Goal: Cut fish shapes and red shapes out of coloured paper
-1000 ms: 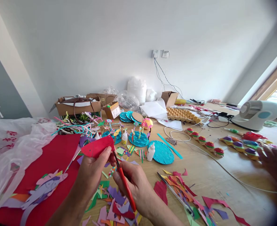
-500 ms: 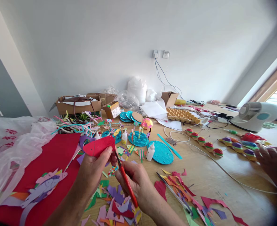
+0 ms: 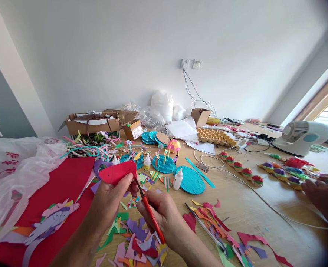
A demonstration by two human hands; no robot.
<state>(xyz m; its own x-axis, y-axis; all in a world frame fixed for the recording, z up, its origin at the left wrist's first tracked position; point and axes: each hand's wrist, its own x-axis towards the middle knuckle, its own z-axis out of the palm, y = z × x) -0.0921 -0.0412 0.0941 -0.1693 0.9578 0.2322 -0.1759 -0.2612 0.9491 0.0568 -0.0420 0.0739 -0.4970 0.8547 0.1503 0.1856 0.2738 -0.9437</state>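
My left hand [image 3: 114, 196] pinches a piece of red paper [image 3: 115, 172] between thumb and fingers, holding it up over the table. A drawn line and a small dot mark the paper. My right hand [image 3: 161, 211] grips red-handled scissors [image 3: 152, 217], their blades at the paper's right edge beside my left fingertips. Whether the blades are parted is hard to make out. Below both hands lie purple, pink, green and yellow paper scraps [image 3: 138, 237]. To the left, cut-out paper fish [image 3: 51, 222] rest on a large red sheet [image 3: 77, 174].
A white glue bottle [image 3: 177, 179] stands by a blue disc [image 3: 193, 181]. A pen [image 3: 205, 226] lies among scraps on the right. Another person's hands [image 3: 322, 193] are near painted egg-carton strips [image 3: 279, 174]. A white cable [image 3: 258, 194] crosses the table; a fan [image 3: 300, 137] stands far right.
My hands, the red paper and the scissors have barely moved. At the right edge, the other person's hand has shifted slightly downward.
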